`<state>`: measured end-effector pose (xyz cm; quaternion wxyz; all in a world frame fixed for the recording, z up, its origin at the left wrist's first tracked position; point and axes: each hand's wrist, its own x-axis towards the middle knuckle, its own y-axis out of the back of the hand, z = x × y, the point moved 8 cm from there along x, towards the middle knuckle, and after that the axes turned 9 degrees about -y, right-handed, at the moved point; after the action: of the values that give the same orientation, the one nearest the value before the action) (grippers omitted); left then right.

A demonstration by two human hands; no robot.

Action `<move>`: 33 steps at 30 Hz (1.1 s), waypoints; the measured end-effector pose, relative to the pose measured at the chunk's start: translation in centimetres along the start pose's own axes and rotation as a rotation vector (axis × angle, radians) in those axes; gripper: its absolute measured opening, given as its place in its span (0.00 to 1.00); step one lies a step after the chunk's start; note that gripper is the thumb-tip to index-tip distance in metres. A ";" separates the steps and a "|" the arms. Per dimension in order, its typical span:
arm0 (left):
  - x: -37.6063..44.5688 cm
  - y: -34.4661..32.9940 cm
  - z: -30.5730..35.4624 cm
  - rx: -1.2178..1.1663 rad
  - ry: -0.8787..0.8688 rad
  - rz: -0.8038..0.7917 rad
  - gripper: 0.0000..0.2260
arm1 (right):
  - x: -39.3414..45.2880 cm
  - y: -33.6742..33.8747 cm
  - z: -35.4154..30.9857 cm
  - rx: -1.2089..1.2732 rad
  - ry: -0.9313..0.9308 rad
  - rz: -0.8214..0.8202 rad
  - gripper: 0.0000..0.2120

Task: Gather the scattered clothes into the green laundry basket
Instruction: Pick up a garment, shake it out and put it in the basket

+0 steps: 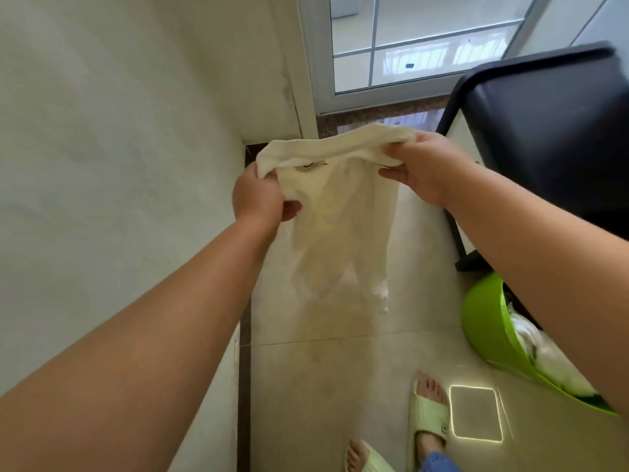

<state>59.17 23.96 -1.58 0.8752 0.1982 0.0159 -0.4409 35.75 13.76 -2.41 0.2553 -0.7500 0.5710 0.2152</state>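
Head view, left hand [260, 195] and right hand [425, 165] each gripping the top edge of a cream garment [340, 212], hanging at centre above the tiled floor [340, 369], green laundry basket [486, 321] at 4 o'clock, holding white clothes [551, 362]

Pale wall [119, 165] at left — a glazed door [408, 46] ahead, above a dark stone threshold [374, 115]. Black-topped appliance [544, 131] at right; beige tiled floor [323, 369] with a square drain cover [474, 413] — pale green slippers [429, 415] just beside it.
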 end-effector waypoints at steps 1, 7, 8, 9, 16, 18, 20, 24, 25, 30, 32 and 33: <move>-0.7 -0.8 -0.5 -0.103 0.054 -0.023 0.08 | -1.0 -0.3 -0.1 -0.147 0.054 -0.048 0.16; -3.3 -4.3 -0.6 0.146 -0.168 -0.292 0.21 | -4.1 1.4 -1.1 -1.105 0.467 0.449 0.08; -3.9 -4.9 -0.8 0.148 -0.169 -0.314 0.24 | -4.5 1.8 -1.0 -1.175 0.471 0.528 0.08; -4.7 -5.8 -0.9 0.125 -0.158 -0.345 0.25 | -5.0 2.0 -0.8 -1.265 0.463 0.602 0.07; -9.5 -12.9 -2.7 0.077 -0.094 -0.510 0.30 | -4.6 1.8 1.4 -1.074 0.145 0.352 0.13; -10.2 -14.5 -2.5 0.132 -0.130 -0.473 0.28 | -5.1 1.5 2.3 -0.705 0.012 0.146 0.12; -9.8 -13.9 -1.6 0.082 -0.157 -0.317 0.24 | -5.9 0.9 1.7 -0.492 0.070 -0.071 0.12; -8.5 -13.1 0.4 -0.160 -0.102 -0.190 0.15 | -7.1 5.6 1.9 -0.407 0.176 -0.162 0.14; -8.4 -13.1 1.1 -0.189 -0.094 -0.211 0.15 | -6.5 8.0 2.7 -0.498 0.179 -0.025 0.16; -10.0 -16.9 5.9 -0.470 -0.002 -0.551 0.21 | -3.6 14.8 11.3 -1.051 -0.085 0.126 0.55; -11.4 -18.6 8.0 -0.515 0.035 -0.723 0.23 | -2.9 14.8 12.8 -1.007 -0.028 0.086 0.56; -12.1 -19.4 8.7 -0.525 0.056 -0.801 0.23 | -2.8 14.5 13.3 -0.966 -0.001 0.042 0.55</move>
<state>35.45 19.72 2.46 0.6563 -0.0395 0.2252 -0.7190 20.57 21.04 -13.00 -0.1264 -0.7709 0.4207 0.4613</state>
